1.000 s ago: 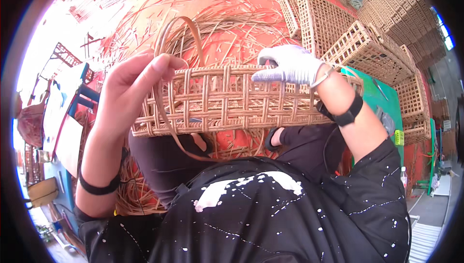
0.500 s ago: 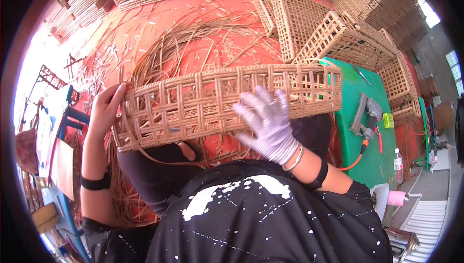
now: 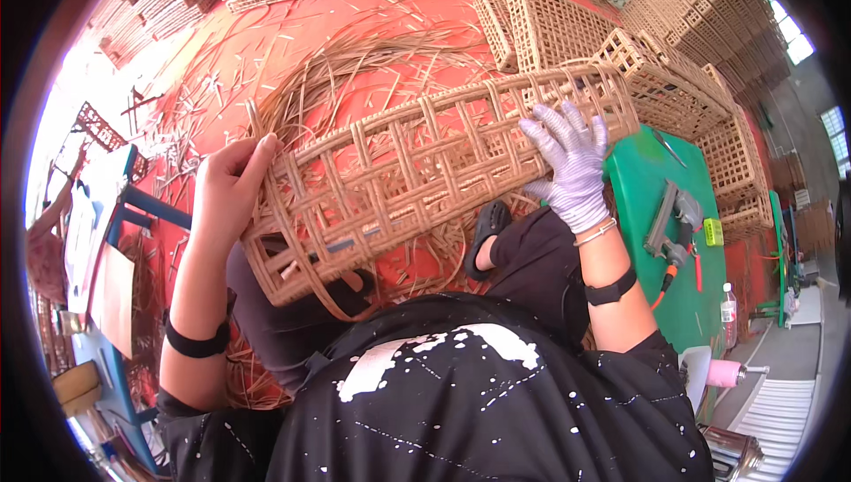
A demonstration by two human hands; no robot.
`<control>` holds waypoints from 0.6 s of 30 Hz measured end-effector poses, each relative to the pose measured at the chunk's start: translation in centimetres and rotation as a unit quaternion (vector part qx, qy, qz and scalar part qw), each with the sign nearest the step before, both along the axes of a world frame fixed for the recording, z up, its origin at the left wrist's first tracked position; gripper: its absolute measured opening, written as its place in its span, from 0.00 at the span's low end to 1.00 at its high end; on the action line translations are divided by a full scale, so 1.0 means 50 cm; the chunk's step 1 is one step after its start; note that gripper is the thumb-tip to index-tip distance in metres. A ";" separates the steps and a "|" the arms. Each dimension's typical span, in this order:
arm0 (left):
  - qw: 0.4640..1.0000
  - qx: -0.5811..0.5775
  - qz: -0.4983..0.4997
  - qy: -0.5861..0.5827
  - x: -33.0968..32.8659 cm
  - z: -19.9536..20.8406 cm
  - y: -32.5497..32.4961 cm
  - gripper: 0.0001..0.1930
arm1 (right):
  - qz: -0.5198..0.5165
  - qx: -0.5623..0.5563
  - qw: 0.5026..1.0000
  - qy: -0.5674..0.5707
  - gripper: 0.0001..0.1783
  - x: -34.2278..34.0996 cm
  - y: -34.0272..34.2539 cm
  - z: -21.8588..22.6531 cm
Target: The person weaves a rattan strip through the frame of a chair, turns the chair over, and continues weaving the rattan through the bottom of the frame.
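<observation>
A long woven wicker basket (image 3: 390,181) with an open lattice of brown strands lies slanted above my lap, its right end farther away than its left. My bare left hand (image 3: 232,182) grips the basket's left end, thumb along the upper corner and the other fingers mostly hidden. My right hand (image 3: 574,163), in a pale striped glove, rests against the lattice near the right end with its fingers stretched and spread. A loose strand (image 3: 328,303) loops down from the basket's lower left corner.
A green table (image 3: 683,278) at my right bears a nail gun (image 3: 669,221) with an orange hose fitting and a small yellow-green box (image 3: 713,232). Woven baskets (image 3: 558,30) stand beyond it. Loose strands (image 3: 355,61) litter the red floor. A blue stand (image 3: 133,203) is at left.
The basket's right end has swung up and away while the left end has dropped a little nearer. My right hand has moved right along the lattice; my left hand has shifted slightly right.
</observation>
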State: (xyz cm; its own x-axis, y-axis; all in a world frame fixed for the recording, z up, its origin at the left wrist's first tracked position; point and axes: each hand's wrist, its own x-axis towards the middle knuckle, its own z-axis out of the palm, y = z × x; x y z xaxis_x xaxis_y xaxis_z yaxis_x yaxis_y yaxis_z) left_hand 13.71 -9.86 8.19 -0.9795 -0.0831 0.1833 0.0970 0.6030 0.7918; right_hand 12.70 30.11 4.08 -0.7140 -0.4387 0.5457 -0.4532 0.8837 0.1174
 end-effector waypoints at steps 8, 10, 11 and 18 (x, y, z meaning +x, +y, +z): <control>0.999 0.020 0.009 0.025 0.038 0.003 0.019 0.13 | -0.001 -0.063 0.996 -0.070 0.40 0.002 -0.028 0.020; 0.998 0.039 0.005 0.045 0.044 0.002 0.017 0.12 | -0.015 -0.036 0.996 -0.083 0.39 0.014 -0.035 0.031; 0.996 0.012 -0.013 0.088 0.044 0.007 0.021 0.12 | -0.010 -0.036 0.996 -0.084 0.39 0.029 -0.044 0.046; 0.988 0.151 -0.012 0.039 0.093 0.115 0.087 0.13 | 0.257 -0.248 0.904 -0.233 0.30 0.117 -0.170 0.142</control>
State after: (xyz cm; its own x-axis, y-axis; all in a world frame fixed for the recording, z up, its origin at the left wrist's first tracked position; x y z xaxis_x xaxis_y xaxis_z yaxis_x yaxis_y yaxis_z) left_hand 18.36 -5.53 13.96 -0.9657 -0.1227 0.2287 0.1762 0.3367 0.9250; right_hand 18.57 21.59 11.16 -0.6888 -0.5616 0.4585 -0.7169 0.4334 -0.5461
